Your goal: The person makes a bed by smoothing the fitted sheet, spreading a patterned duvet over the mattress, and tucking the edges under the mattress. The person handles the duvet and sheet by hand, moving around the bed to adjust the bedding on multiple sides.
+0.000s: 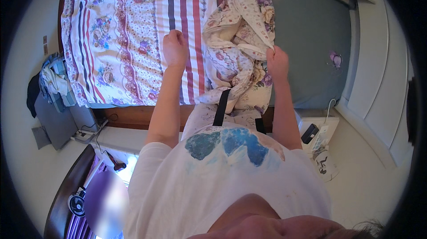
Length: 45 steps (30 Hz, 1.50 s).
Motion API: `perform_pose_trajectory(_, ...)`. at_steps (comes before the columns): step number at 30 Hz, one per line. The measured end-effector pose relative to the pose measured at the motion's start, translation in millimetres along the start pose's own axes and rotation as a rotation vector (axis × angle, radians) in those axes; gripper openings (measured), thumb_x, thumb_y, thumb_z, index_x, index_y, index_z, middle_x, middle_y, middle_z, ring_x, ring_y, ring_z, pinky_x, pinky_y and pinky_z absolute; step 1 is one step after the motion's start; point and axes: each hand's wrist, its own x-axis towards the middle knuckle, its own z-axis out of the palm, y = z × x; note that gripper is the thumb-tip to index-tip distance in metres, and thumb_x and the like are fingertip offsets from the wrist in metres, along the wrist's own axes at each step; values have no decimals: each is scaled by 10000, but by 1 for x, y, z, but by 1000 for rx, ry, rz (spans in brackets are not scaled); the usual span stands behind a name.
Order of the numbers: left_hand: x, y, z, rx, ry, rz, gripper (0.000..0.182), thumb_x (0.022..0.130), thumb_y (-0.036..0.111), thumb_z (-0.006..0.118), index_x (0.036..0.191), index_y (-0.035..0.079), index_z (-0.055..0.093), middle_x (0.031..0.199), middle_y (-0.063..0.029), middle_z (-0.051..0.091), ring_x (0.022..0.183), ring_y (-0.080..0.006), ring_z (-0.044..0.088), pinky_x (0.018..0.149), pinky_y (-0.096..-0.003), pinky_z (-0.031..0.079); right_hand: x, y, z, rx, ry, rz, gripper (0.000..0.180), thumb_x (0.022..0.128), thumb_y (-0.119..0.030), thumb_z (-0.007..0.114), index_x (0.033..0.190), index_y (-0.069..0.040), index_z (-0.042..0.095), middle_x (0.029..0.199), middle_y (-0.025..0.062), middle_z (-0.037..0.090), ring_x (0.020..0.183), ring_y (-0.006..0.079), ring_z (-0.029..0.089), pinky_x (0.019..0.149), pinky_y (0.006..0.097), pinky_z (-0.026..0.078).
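A patterned quilt (138,45) with stripes and flowers is spread over the bed before me. Its right part is folded back in a crumpled heap (230,55) that shows a cream, small-patterned side. My right hand (278,62) pinches a corner of this cream cloth and draws it taut towards the heap's right edge. My left hand (175,48) is curled into a loose fist over the striped part of the quilt. No cloth shows between its fingers, and the stripes around it run straight. Under the heap lies a floral cloth (263,72) with purple flowers.
Grey-green sheet (310,38) covers the bed's right part, with a small purple item (335,59) on it. A padded headboard (370,72) stands at right. A white bedside unit (302,118) holds a black object (310,134) and a power strip (319,138). Clothes (55,78) hang at left.
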Motion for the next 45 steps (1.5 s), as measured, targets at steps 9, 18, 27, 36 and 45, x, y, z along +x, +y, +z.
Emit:
perform_pose_trajectory(9, -28, 71, 56, -402, -319, 307, 259, 667, -25, 542, 923, 9, 541, 928, -164, 547, 954, -337, 490, 813, -401, 409, -3, -58, 19, 244, -66, -195, 219, 807, -201, 475, 784, 8, 537, 647, 199, 528, 602, 334, 512, 567, 399, 415)
perform_pose_trajectory(18, 20, 31, 47, 56, -668, -279, 586, 630, 296, 704, 1088, -19, 519, 1083, -222, 551, 981, -325, 554, 855, -375, 433, 4, -70, 12, 296, -29, -226, 185, 815, -148, 483, 757, 24, 518, 569, 134, 491, 523, 211, 471, 502, 329, 387)
perform_pose_trajectory(27, -8, 9, 85, -206, -536, -124, 664, 611, 261, 755, 1147, -28, 491, 1080, -187, 567, 1005, -315, 538, 891, -353, 406, 2, -81, 23, 436, -84, -180, 205, 801, -163, 485, 756, 33, 523, 592, 192, 500, 517, 301, 490, 521, 367, 398)
perform_pose_trajectory(36, 10, 15, 22, -1422, -724, -695, 470, 847, 280, 565, 1202, 0, 435, 1048, -102, 574, 901, -176, 576, 783, -308, 478, 8, -59, 12, 362, -92, -58, 202, 794, -165, 506, 773, 33, 539, 574, 111, 493, 508, 162, 446, 509, 315, 386)
perform_pose_trajectory(45, -18, 60, 34, -378, -667, -158, 456, 771, 336, 598, 1097, 25, 527, 865, -205, 616, 809, -318, 602, 732, -387, 462, 10, -68, 66, 876, -335, 231, 292, 801, -249, 594, 828, 41, 577, 704, 56, 577, 614, 126, 512, 545, 294, 412)
